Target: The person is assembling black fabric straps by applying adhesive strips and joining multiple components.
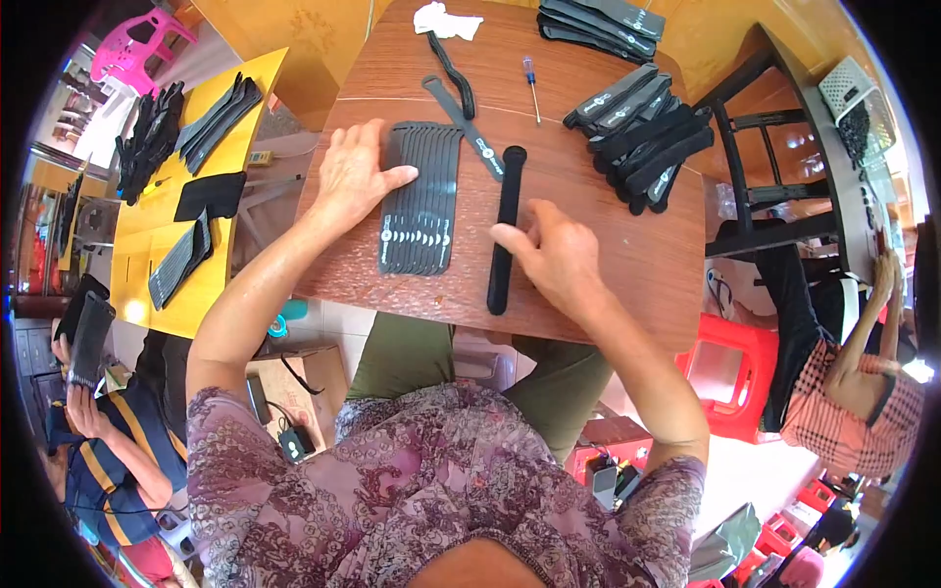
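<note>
My left hand (353, 176) lies along the left edge of a fanned row of dark grey straps (423, 201). Its fingers are stretched out and its thumb rests on the straps, which carry white printing near their lower ends. My right hand (561, 253) is beside a single black fabric strap (506, 269) that lies lengthwise on the table. The thumb tip is over this strap, with a gap to the curled forefinger; the other fingers are partly hidden. Beyond the row, a loose grey strap (449, 102) lies slanted, its lower end by the black strap's top.
On the brown table (627, 294) are a screwdriver (532, 86), a narrow black strip (451, 71), a crumpled white piece (447, 22) and strap piles (652, 137) at right. A yellow table (137, 245) holds more straps. Other people work at both sides; a red stool (730, 372) stands right.
</note>
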The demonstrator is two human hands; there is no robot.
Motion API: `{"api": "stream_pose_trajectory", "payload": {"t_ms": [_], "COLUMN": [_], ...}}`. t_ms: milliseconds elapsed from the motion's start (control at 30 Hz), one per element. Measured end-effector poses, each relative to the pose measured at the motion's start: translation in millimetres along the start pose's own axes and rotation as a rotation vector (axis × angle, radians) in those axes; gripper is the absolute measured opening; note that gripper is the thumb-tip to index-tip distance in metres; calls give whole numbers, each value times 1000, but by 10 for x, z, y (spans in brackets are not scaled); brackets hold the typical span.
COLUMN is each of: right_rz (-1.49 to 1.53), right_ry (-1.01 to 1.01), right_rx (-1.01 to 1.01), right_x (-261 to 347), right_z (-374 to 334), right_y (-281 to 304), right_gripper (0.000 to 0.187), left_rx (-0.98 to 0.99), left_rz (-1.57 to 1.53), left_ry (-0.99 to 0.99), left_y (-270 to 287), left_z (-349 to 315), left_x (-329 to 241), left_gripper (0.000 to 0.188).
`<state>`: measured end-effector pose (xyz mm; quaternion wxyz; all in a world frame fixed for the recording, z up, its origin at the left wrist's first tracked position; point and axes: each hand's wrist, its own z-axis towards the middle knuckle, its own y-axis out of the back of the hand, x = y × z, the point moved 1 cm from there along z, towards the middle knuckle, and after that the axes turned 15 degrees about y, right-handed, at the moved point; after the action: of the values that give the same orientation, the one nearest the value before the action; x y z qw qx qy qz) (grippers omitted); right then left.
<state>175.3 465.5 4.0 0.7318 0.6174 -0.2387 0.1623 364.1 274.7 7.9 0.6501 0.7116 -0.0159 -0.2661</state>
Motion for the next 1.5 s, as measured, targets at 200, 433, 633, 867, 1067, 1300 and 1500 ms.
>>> {"api": "stream_pose_trajectory", "payload": {"t_ms": [200, 433, 633, 867, 1067, 1300, 1500], "right_rz": [-170, -371, -306, -233, -145, -96, 476], "right_ry": [73, 158, 381, 313, 174, 63, -44], "right_rx": [-80, -247, -409, -283, -191, -151, -61], "right_x": [104, 56, 293, 312, 176, 59, -56], "right_z": [-16, -108, -81, 266, 386, 559, 634], "right_y": [-205, -73, -209, -474, -487, -470, -352], "right_gripper": [47, 41, 36, 25, 27, 31, 39], "left_rx": [63, 220, 136, 339, 774, 638, 691], "left_rz": [-60, 70, -89, -132, -471, -548, -745], "left_ry": [-268, -118, -242, -135, -30, -111, 94], "left_y": [-148, 100, -33, -99, 94, 436, 425], "left_z": [372, 330, 647, 1004, 1008, 619, 615], "left_x": [167, 91, 158, -29, -187, -322, -216], "left_gripper": [90, 79, 61, 51, 26, 17, 15]}}
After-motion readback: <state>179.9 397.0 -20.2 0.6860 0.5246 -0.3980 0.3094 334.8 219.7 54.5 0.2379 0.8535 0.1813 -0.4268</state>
